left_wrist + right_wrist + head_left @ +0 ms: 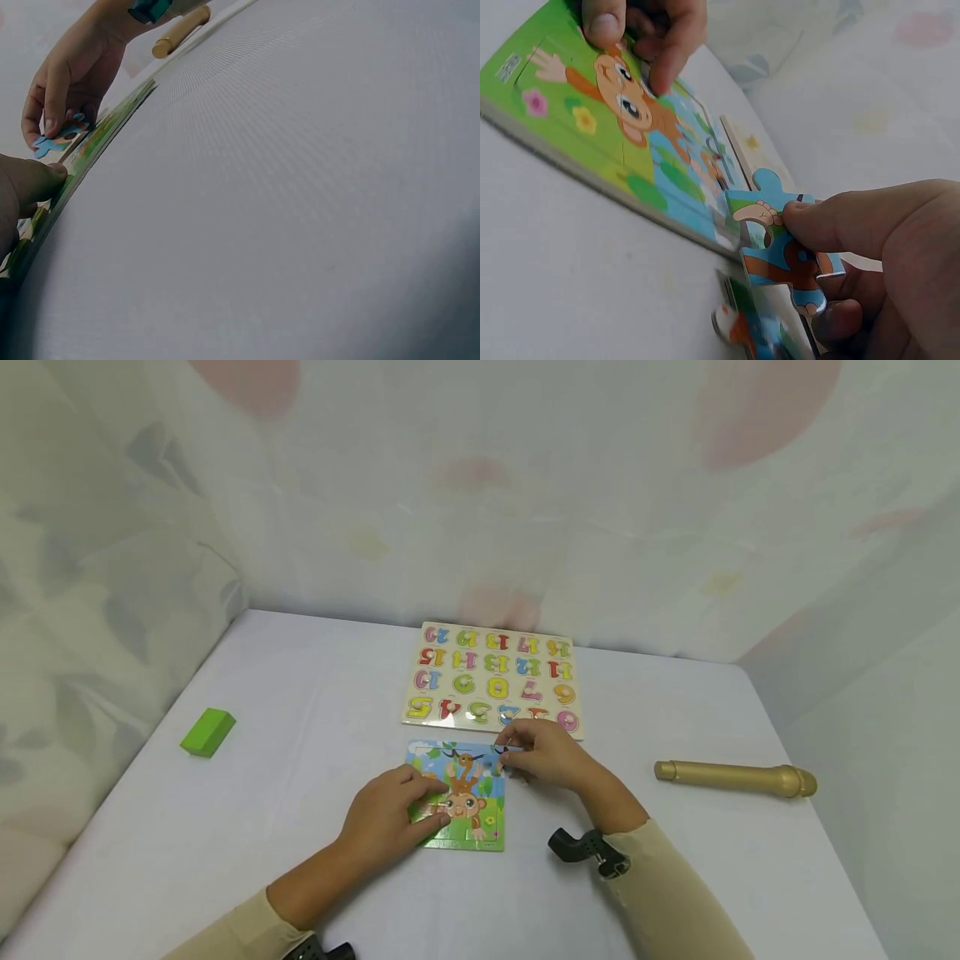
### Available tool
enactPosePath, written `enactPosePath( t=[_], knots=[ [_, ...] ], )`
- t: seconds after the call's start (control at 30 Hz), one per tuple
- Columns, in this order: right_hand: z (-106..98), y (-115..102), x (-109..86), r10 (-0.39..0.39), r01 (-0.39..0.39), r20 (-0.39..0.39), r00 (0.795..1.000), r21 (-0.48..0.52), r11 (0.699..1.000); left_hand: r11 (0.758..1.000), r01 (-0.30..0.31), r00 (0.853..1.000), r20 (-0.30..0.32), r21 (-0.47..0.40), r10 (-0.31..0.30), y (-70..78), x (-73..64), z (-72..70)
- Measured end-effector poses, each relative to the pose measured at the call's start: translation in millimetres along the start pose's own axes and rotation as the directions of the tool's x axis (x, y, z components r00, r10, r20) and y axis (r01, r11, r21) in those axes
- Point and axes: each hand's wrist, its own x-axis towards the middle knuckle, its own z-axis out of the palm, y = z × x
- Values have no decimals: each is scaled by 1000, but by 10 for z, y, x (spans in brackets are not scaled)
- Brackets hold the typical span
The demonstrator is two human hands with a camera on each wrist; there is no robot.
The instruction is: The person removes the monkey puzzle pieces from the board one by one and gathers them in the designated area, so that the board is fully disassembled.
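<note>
A monkey jigsaw puzzle (490,843) in a flat board lies before me, with blue sky and green grass on it. My left hand (386,806) rests on its left part, thumb and fingertips spread over the picture. At the board's upper right corner, my right hand (546,753) pinches a blue and brown jigsaw piece (769,259) between thumb and fingers. Just below that piece in the right wrist view is a second, blurred piece (761,326); whether the same hand holds it I cannot tell.
Behind the jigsaw lies a wooden number board (491,681) with colourful digits. A green block (207,732) sits on the left side of the white table (300,693). A gold, microphone-shaped stick (735,778) lies at the right. Patterned cloth (480,485) hangs around the table.
</note>
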Motion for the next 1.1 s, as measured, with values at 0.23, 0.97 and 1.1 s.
enactPosePath(
  t=[0.23,0.97,1.1],
  knots=[
    [-87,103,-112,15,-19,-49,999,-82,996,1000,8,1000,7,1,-8,-1,-13,-15],
    [-477,404,-425,94,-102,-103,990,-74,992,1000,-29,999,-33,4,29,-23,-39,-27],
    [-507,427,-445,96,-105,-99,990,-95,990,1000,-27,999,-26,-3,27,-22,-38,-29]
  ],
)
